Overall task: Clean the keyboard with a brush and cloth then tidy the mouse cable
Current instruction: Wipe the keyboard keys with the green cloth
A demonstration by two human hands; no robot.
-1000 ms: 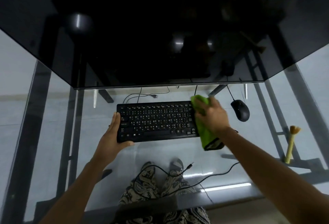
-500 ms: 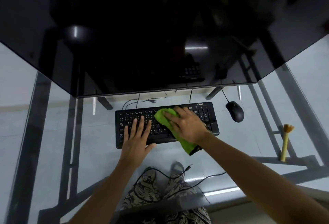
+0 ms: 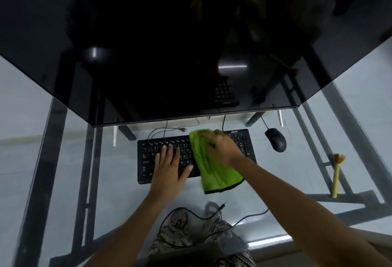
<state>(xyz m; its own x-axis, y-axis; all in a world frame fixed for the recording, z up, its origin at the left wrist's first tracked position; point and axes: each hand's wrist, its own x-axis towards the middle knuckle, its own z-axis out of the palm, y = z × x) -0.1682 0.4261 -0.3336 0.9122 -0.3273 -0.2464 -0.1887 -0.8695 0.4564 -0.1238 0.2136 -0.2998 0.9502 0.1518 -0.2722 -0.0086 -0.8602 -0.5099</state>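
A black keyboard (image 3: 148, 160) lies on a glass desk below the monitor. My left hand (image 3: 169, 169) rests flat on its left-middle keys with fingers straight. My right hand (image 3: 220, 145) presses a green cloth (image 3: 214, 171) onto the keyboard's middle-right keys; the cloth hangs past the keyboard's front edge. A black mouse (image 3: 275, 139) sits to the right of the keyboard, its cable (image 3: 264, 121) running back under the monitor. A yellow brush (image 3: 337, 175) lies at the far right.
A large dark monitor (image 3: 191, 43) overhangs the back of the glass desk (image 3: 63, 160). Through the glass I see the metal frame, loose black cables (image 3: 191, 213) and patterned trousers (image 3: 191, 241) near the front edge.
My left hand left the keyboard's left edge and settled flat on the keys. My right hand swept the cloth left, then back toward the middle-right and up.
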